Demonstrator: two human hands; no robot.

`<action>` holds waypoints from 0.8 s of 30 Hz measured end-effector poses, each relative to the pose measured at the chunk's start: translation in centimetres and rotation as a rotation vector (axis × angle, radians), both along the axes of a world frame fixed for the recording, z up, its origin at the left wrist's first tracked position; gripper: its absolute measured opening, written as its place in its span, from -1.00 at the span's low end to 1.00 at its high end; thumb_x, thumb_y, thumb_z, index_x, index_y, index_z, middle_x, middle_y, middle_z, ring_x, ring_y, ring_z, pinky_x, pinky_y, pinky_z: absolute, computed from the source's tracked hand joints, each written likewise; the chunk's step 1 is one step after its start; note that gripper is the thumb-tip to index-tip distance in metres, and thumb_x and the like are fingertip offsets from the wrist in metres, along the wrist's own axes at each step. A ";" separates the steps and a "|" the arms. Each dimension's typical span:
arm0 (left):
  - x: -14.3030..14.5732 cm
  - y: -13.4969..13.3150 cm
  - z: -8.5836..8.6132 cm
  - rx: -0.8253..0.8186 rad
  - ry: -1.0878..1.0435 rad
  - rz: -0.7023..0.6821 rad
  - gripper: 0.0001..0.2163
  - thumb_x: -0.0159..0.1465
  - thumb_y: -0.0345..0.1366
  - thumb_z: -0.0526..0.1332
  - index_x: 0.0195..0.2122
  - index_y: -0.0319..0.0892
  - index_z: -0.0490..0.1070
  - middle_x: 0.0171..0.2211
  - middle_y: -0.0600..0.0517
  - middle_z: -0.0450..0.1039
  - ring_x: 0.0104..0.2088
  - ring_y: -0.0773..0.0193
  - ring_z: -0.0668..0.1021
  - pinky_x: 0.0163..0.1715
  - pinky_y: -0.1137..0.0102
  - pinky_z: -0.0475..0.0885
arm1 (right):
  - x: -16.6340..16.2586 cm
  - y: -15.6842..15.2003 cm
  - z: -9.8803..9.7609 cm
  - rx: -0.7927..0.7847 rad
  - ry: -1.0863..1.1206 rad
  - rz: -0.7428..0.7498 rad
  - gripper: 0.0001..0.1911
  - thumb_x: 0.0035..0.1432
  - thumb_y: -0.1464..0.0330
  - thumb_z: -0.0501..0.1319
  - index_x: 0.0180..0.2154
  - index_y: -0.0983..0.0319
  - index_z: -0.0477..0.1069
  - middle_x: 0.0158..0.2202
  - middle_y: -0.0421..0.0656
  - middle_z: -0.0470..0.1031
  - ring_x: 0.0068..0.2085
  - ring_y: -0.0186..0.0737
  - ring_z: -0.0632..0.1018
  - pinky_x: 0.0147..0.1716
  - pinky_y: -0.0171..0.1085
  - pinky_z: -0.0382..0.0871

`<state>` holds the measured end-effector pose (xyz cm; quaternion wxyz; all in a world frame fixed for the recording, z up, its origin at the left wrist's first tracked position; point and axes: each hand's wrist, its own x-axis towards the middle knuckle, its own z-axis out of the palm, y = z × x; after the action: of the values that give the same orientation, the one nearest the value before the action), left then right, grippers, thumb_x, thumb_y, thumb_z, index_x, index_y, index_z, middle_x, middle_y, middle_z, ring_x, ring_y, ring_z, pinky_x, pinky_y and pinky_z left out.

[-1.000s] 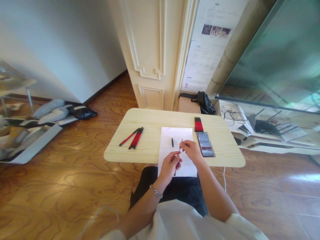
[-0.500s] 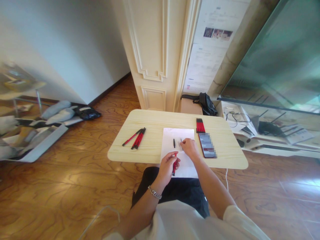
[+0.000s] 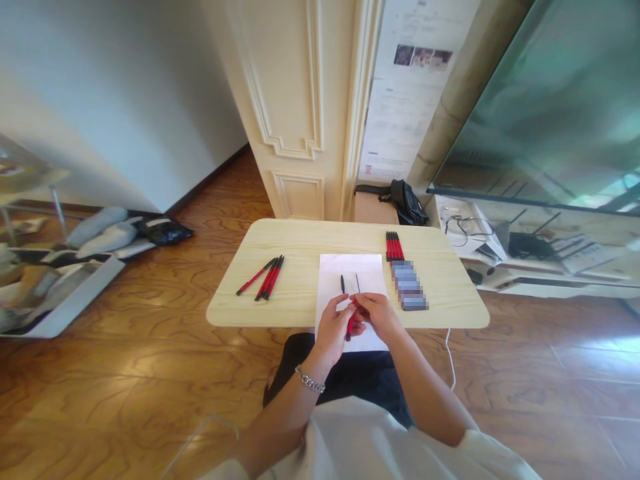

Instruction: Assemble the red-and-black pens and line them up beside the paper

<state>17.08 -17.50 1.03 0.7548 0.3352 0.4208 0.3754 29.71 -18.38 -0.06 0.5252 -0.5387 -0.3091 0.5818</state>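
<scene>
My left hand [image 3: 334,328] is closed around a red pen barrel [image 3: 350,329], which is tilted with its lower end toward me. My right hand [image 3: 379,315] meets it at the barrel's upper end, with thumb and fingers pinched together. Whatever lies between those fingertips is too small and too covered to make out. Just beyond the hands, a black pen part [image 3: 343,284] rests on the white paper [image 3: 327,267]. Beside it shows a thin dark refill [image 3: 357,283]; I cannot tell whether its near end touches my fingers.
Several red and black pens [image 3: 270,277] lie on the left of the pale wooden table [image 3: 300,233]. At the right, more pens [image 3: 395,245] sit in a neat row above a phone [image 3: 410,285]. A white cable [image 3: 452,360] hangs below the table's right side.
My right hand has moved from the small parts on the paper toward me, up to the barrel in my left hand. The view has shifted slightly.
</scene>
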 end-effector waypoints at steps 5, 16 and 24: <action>0.2 -0.5 0.1 0.086 0.017 -0.050 -0.44 0.15 -0.03 0.24 0.10 -0.19 0.20 -0.58 0.10 0.43 -0.67 0.35 0.46 -0.71 0.53 0.22 | 0.3 -0.7 0.3 0.022 0.129 0.142 -0.63 0.04 0.10 0.23 -0.34 0.30 0.46 -0.67 -0.22 0.37 -0.66 -0.27 0.40 -0.63 -0.28 0.29; -0.2 -0.6 -0.1 0.143 0.097 -0.127 -0.41 0.15 -0.01 0.23 0.14 -0.19 0.19 -0.54 0.04 0.47 -0.67 0.37 0.45 -0.75 0.54 0.15 | 3.3 1.8 -0.7 0.057 -0.358 -0.068 -0.66 0.05 0.22 0.23 -0.17 0.29 0.48 -0.36 -0.10 0.55 -0.45 -0.31 0.48 -0.45 -0.32 0.32; -0.4 0.1 -1.2 0.115 0.061 -0.080 -0.49 0.13 0.00 0.26 0.00 -0.24 0.32 -0.40 -0.08 0.53 -0.58 0.31 0.53 -0.61 0.46 0.37 | 4.1 4.6 -0.3 0.004 -1.221 0.017 -0.79 0.15 0.36 0.13 -0.32 0.24 0.54 -0.29 -0.08 0.56 -0.24 -0.23 0.52 -0.22 -0.33 0.26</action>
<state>16.70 -17.39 -0.13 0.7354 0.4057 0.4079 0.3580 33.79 -13.82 -0.37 0.2493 -0.7715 -0.5596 0.1715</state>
